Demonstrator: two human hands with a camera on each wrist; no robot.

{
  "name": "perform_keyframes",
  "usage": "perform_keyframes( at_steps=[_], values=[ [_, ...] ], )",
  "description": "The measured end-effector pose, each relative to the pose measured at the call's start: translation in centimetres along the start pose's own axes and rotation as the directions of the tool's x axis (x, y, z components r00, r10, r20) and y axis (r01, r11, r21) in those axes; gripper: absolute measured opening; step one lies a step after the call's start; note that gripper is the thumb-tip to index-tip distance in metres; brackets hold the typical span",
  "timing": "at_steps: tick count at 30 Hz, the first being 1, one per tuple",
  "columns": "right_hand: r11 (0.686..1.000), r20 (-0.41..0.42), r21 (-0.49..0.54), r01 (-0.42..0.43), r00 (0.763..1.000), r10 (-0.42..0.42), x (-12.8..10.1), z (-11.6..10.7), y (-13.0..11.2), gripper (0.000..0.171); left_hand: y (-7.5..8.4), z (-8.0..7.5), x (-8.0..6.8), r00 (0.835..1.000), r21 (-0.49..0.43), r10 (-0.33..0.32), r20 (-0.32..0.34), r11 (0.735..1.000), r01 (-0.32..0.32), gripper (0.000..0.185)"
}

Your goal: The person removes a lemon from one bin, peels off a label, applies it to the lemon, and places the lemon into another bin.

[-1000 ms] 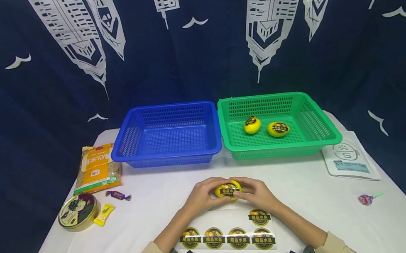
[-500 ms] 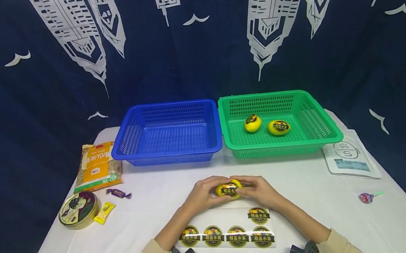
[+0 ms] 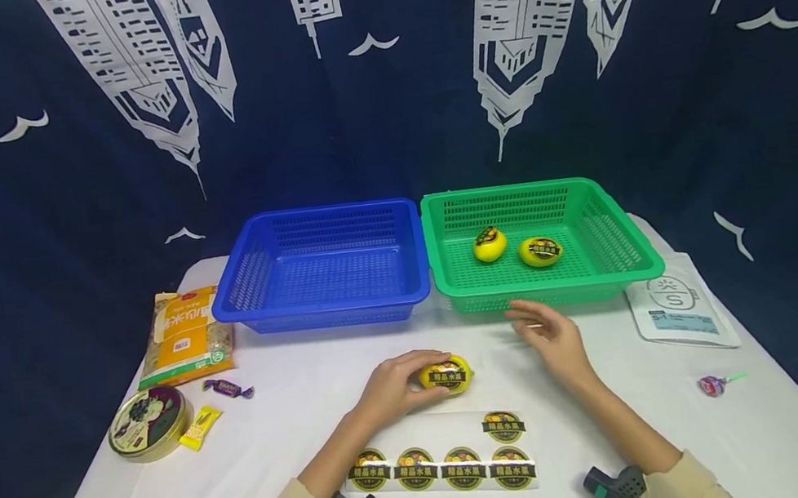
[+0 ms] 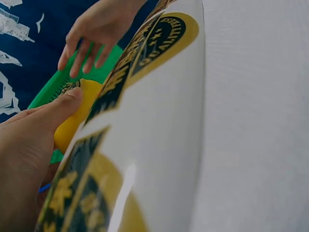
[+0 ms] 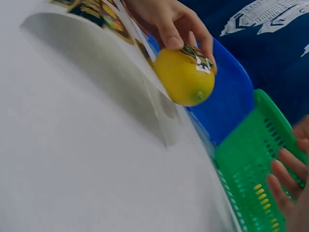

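While the left hand (image 3: pixel 392 385) is gripping the yellow fruit (image 3: pixel 446 376), these entries apply:
Fruit position: lying on the white table (image 3: pixel 304 457), just beyond the sticker sheet (image 3: pixel 441 462), near side of both baskets.
Right hand (image 3: pixel 553 338): hovering with fingers spread and relaxed, holding nothing, right of the fruit, near the green basket (image 3: pixel 623 273).
Green basket contents: two labelled fruits (image 3: pixel 513 248) sitting inside.
Blue basket (image 3: pixel 324 307): standing to its left, rims touching.

Yellow lemon (image 3: pixel 446 376) with black-gold label, blue basket (image 3: pixel 324 305), green basket (image 3: pixel 629 256), white table (image 3: pixel 687 446).
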State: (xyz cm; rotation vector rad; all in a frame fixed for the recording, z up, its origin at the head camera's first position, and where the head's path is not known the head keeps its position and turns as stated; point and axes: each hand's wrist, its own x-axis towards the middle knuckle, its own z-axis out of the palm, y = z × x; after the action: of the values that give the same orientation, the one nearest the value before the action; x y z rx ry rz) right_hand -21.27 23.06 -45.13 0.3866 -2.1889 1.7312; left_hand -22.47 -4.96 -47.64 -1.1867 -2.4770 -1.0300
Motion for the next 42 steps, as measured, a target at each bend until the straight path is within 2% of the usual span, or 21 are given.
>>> perform_keyframes(
  at_steps=[2,4,6,8,12,16,19,22,25,27,29,32,36,39,42],
  values=[
    [0.999,-0.194,-0.053,0.0,0.981,-0.01,0.3,-1.0,0.0,0.033,-0.1,-0.1,-0.1,1.0,-0.008,-0.012,0.001,1.0,0.012,0.05],
    [0.995,-0.348,-0.089,-0.046,0.937,0.012,0.6,-1.9,0.1,0.034,-0.1,-0.1,-0.1,1.0,-0.019,-0.017,0.006,1.0,0.018,0.05],
    [0.99,-0.452,-0.104,-0.094,0.891,0.038,0.8,-2.7,0.3,0.037,-0.2,-0.1,-0.1,1.0,-0.032,-0.022,0.012,0.999,0.022,0.05],
    [0.985,-0.523,-0.107,-0.133,0.851,0.058,1.0,-3.4,0.6,0.04,-0.2,-0.1,-0.1,0.999,-0.045,-0.026,0.019,0.999,0.026,0.05],
    [0.984,-0.603,-0.048,-0.17,0.79,0.107,1.6,-4.4,0.8,0.041,-0.2,-0.2,-0.1,0.999,-0.065,-0.034,0.039,0.997,0.037,0.05],
    [0.982,-0.648,0.032,-0.188,0.744,0.163,2.1,-4.7,1.0,0.037,-0.3,-0.4,0.0,0.996,-0.12,-0.049,0.077,0.991,0.058,0.05],
    [0.979,-0.673,0.032,-0.203,0.719,0.171,2.3,-4.6,1.1,0.033,-0.4,-1.0,0.4,0.992,-0.182,-0.062,0.11,0.98,0.081,0.049],
    [0.978,-0.692,0.054,-0.202,0.698,0.182,2.5,-4.5,1.1,0.028,-0.2,-2.2,1.4,0.988,-0.233,-0.077,0.131,0.967,0.107,0.048],
    [0.977,-0.706,0.109,-0.184,0.678,0.206,2.7,-4.3,1.2,0.023,0.4,-4.1,3.4,0.987,-0.29,-0.094,0.131,0.948,0.129,0.048],
    [0.975,-0.712,0.147,-0.167,0.666,0.221,3.0,-4.1,1.0,0.019,1.1,-5.4,5.3,0.99,-0.317,-0.092,0.109,0.94,0.122,0.048],
    [0.973,-0.719,0.168,-0.157,0.656,0.23,3.0,-4.1,0.7,0.018,1.7,-6.2,7.8,0.993,-0.336,-0.084,0.086,0.936,0.108,0.048],
    [0.974,-0.723,0.171,-0.15,0.653,0.227,3.1,-3.9,-0.3,0.016,2.6,-6.8,11.8,0.995,-0.331,-0.088,0.052,0.938,0.101,0.047],
    [0.974,-0.717,0.163,-0.16,0.659,0.228,3.0,-3.5,-1.3,0.016,2.9,-5.9,17.0,0.989,-0.317,-0.14,0.05,0.937,0.148,0.047],
    [0.974,-0.718,0.159,-0.163,0.658,0.227,2.9,-3.4,-1.4,0.016,2.2,-4.1,20.2,0.981,-0.324,-0.176,0.076,0.927,0.191,0.047],
    [0.978,-0.722,0.141,-0.156,0.66,0.209,2.8,-3.6,-1.3,0.016,1.2,-1.9,22.5,0.973,-0.289,-0.19,0.128,0.932,0.22,0.047]
  ],
)
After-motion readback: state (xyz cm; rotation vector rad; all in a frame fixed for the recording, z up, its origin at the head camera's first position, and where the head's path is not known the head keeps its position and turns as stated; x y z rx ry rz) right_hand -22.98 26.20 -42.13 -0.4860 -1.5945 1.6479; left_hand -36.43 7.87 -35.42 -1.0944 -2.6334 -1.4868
